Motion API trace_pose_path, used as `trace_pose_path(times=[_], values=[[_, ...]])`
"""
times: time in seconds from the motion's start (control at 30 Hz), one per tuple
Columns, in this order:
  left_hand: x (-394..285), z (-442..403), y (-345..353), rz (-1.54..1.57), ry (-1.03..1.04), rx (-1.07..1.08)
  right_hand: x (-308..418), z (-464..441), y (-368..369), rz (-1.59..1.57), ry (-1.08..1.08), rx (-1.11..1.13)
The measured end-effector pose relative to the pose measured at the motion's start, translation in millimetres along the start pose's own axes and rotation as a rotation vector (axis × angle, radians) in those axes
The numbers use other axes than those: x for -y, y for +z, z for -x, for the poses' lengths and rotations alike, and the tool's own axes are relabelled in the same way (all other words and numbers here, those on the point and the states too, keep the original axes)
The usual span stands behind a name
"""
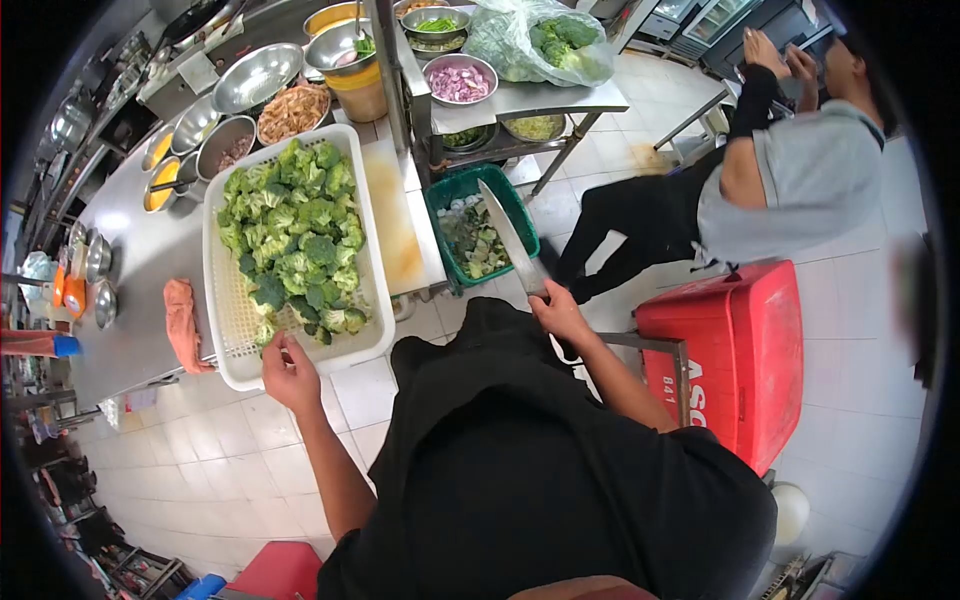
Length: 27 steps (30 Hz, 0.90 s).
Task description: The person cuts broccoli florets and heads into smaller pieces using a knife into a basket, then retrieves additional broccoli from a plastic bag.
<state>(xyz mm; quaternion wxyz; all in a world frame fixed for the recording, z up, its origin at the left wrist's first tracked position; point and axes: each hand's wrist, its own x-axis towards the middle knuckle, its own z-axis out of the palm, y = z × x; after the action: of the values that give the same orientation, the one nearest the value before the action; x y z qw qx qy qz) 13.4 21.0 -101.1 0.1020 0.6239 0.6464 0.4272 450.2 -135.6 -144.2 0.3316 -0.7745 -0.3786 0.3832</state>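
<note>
A white plastic basket tray (378,300) on the steel counter holds a heap of cut broccoli (300,225). At the tray's near edge is my left hand (292,375), its thumb and fingertips closed at a broccoli floret (266,331) on the near side of the heap. My right hand (560,312) grips the handle of a large kitchen knife (510,240). The blade points away from me, over a green bin (432,205) with vegetable scraps inside. A yellowish-stained white cutting board (395,215) lies between tray and bin.
Metal bowls (258,78) of ingredients stand behind the tray. An orange cloth (183,325) lies left of it. A side table holds chopped purple onion (460,82) and bagged broccoli (563,42). To the right are a red bin (725,350) and another person (790,185).
</note>
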Motion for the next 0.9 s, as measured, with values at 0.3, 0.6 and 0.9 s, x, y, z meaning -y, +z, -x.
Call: trace_pose_path(times=[0.3,0.6,0.9], values=[[-57,-7,15,0.178,0.04,-0.161,-11,-72,-27,-0.196,0.0,0.024],[-245,-51,182,0.32,0.376,0.135,-62,-156,-130,-0.265,-0.062,-0.089],[-414,-118,410,0.386,0.685,0.454,-116,-188,-215,-0.206,-0.011,-0.197]])
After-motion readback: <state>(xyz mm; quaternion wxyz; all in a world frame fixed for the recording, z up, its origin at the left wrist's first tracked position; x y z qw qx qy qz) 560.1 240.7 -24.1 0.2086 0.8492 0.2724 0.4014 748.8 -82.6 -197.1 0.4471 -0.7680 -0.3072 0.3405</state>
